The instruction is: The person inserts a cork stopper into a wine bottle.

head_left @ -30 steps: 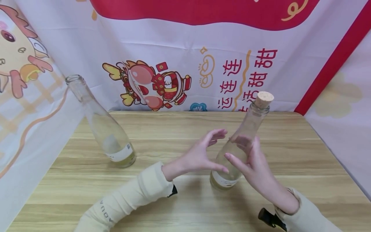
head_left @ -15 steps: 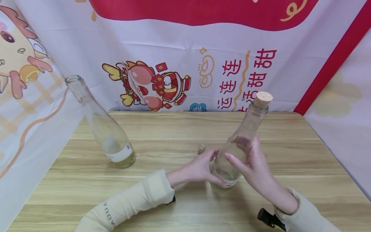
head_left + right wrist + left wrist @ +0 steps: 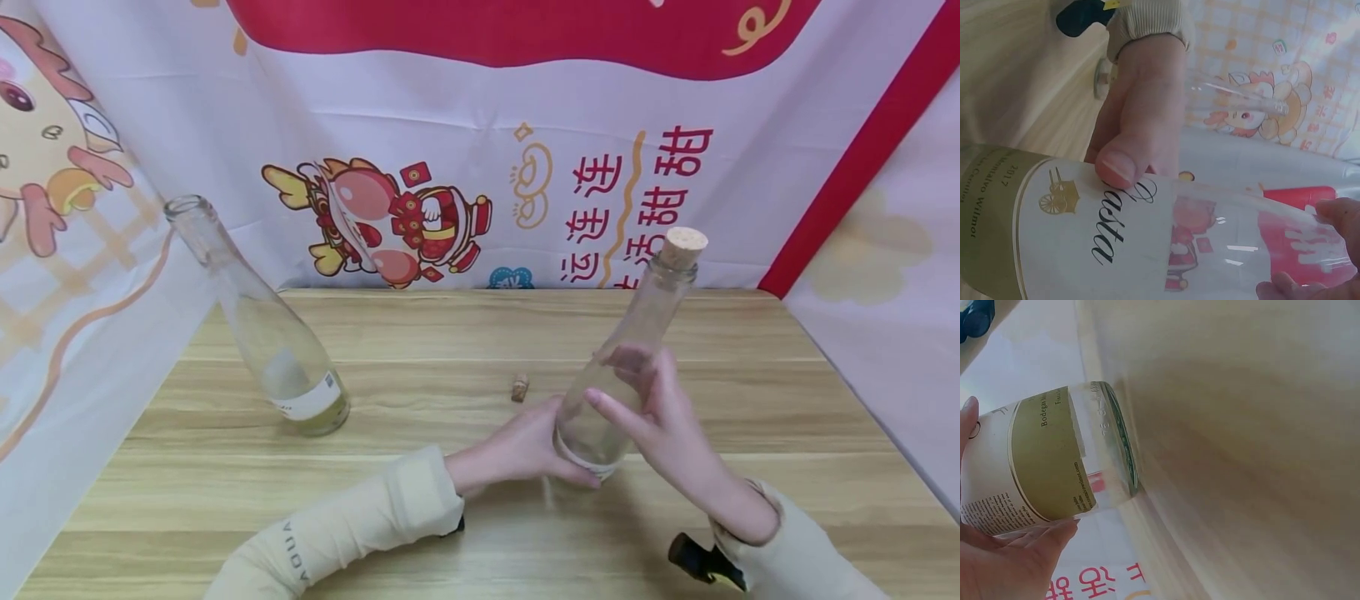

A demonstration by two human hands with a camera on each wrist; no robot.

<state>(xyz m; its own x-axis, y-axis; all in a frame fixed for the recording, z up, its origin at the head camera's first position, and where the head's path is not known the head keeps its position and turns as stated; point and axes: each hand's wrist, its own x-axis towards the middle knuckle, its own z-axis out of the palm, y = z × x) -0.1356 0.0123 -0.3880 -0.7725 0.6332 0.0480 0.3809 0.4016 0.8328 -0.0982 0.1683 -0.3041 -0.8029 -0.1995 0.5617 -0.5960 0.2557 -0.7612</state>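
The bottle [image 3: 595,433], with a cork [image 3: 681,248] already in its mouth, is gripped low by the fingers of the left hand [image 3: 525,446], higher by the right hand's [image 3: 675,442]; whether it touches the surface [image 3: 420,333] is unclear. Just beyond the left fingers lies a small stopper [image 3: 519,387]; farther left stands an uncorked bottle [image 3: 281,350].

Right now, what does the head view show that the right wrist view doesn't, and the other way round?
Of these two, only the head view shows the large cork in the mouth of the corked bottle and the small cork on the table.
Only the right wrist view shows the gold cart drawing and readable lettering.
Both show the corked bottle, the other bottle, the left grip and the right grip.
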